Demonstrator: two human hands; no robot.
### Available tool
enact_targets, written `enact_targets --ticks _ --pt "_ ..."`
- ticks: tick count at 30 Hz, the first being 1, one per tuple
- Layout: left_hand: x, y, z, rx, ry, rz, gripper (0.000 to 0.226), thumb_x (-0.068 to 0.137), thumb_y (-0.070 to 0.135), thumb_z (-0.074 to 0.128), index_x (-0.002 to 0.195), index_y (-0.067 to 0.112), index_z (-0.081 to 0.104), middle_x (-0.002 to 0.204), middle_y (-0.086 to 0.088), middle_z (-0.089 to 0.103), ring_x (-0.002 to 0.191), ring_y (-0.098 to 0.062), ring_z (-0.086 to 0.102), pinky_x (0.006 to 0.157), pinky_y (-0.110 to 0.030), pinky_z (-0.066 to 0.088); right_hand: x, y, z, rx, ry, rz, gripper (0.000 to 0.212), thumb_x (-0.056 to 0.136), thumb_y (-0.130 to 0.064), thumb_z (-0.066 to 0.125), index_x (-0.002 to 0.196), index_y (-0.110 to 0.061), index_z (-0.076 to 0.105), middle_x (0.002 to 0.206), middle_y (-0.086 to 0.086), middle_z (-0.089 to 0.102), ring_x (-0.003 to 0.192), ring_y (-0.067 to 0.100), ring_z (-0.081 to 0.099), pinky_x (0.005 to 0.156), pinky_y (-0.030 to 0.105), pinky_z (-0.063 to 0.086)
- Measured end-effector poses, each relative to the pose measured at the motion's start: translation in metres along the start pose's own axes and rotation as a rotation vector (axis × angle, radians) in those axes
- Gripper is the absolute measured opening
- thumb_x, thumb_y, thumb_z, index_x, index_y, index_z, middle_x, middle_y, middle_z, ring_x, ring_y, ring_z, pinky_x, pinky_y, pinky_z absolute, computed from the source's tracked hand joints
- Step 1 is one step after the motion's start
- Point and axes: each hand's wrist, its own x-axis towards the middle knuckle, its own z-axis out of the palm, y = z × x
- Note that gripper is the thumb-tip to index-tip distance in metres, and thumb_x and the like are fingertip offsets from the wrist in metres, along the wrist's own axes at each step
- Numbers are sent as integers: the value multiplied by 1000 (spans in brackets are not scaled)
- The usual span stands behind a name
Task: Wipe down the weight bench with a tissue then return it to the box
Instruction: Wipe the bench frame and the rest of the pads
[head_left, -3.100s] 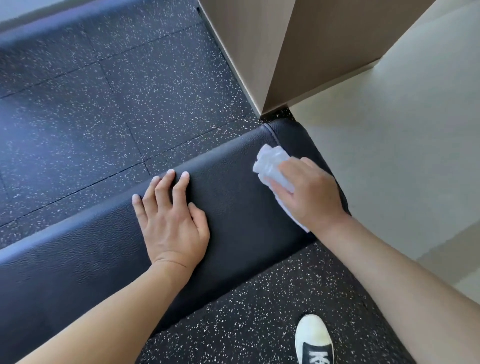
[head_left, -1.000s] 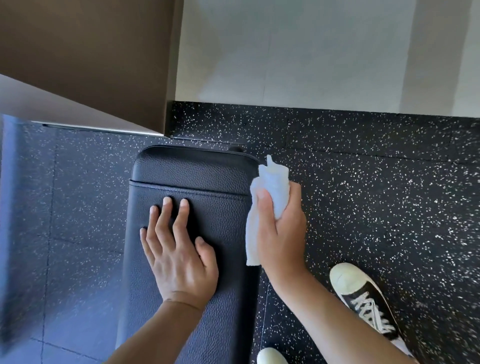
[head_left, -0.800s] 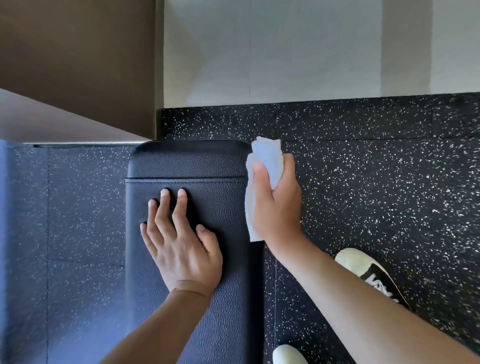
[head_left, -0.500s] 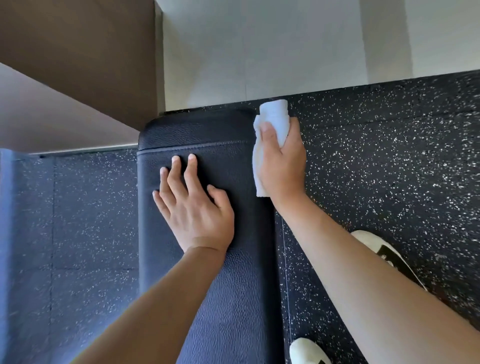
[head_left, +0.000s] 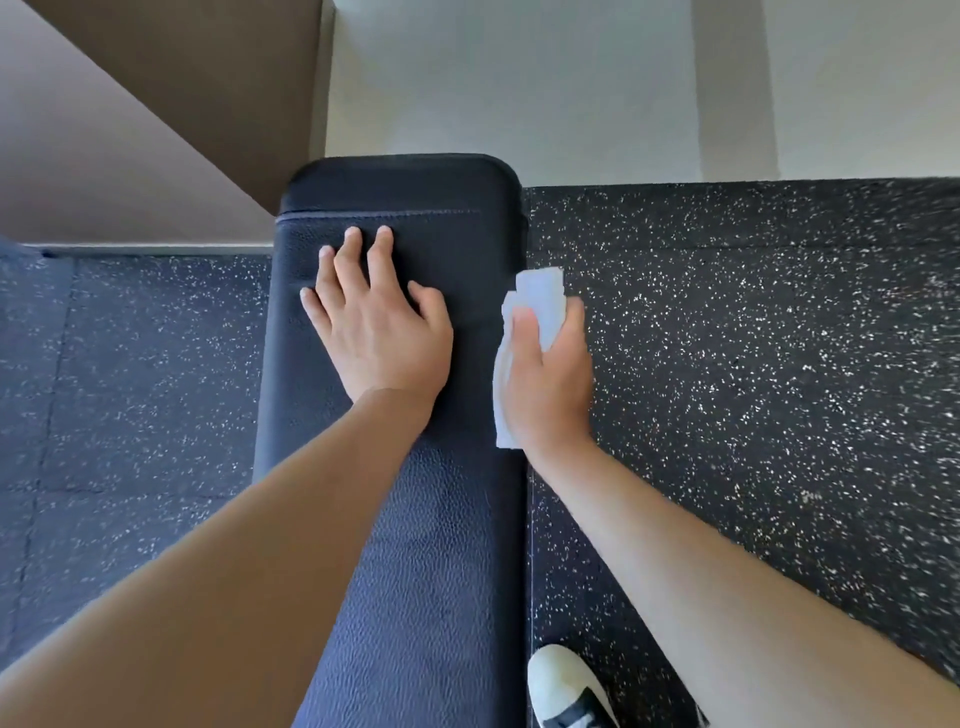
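While hands work, white shoe (head_left: 566, 688) beside bench (head_left: 431, 571), speckled floor (head_left: 753, 364) around

Camera, one only: I have a single wide-angle head view, so no second view shares the scene. It looks forward and steeply down, close over the long black textured-leather padded desk (head_left: 415, 545), which runs lengthwise from the bottom edge up the middle. Both forearms enter from below. Black white-speckled rubber floor (head_left: 753, 389) flanks both sides; pale smooth floor (head_left: 519, 78) fills the top.
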Motion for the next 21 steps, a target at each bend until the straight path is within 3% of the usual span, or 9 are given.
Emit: enact_targets --ticks 3,6,12,16,18,21 --pt "0 0 0 -10 16 6 62 96 32 43 157 24 45 167 -5 37 158 -31 24 129 -55 12 54 -20 10 14 8 24 28 104 -38 50 114 -12 50 94 -2 65 91 28 61 84 42 47" --pt "-1 -2 1 -1 7 19 62 98 33 40 159 24 43 169 -4 34 159 -30 21 129 -54 10 75 -30 15 33 9 18 24 102 -39 53 106 -16 48 86 -10 60 84 25 61 77 39 45" --pt "-15 3 -5 159 -147 67 66 103 25 35 167 16 21 175 -12 15 161 -37 11 128 -62 12 -23 15 -11 15 -78 29 20 105 -42 48 104 -23 43 89 1 65 82 30 61 74 46 49" --pt "-122 -20 -28 117 -238 248 70 98 25 36 166 13 25 176 -10 15 163 -32 11 130 -57 15 -95 36 -33 6 -88 80 19 104 -43 52 103 -25 44 95 0 66 87 28 60 78 49 49" --pt "-173 -40 -38 113 -266 278 71 96 25 36 166 14 28 176 -6 17 163 -27 11 129 -57 17 -116 43 -44 20 -124 95 22 103 -48 50 105 -26 47 99 -1 67 90 26 61 80 47 49" --pt "-193 -56 -36 106 -238 271 72 93 25 39 165 18 31 175 -2 19 163 -24 15 129 -54 18 -110 48 -55 -1 -209 44 19 99 -56 43 101 -38 36 93 -7 63 84 24 60 72 39 42"
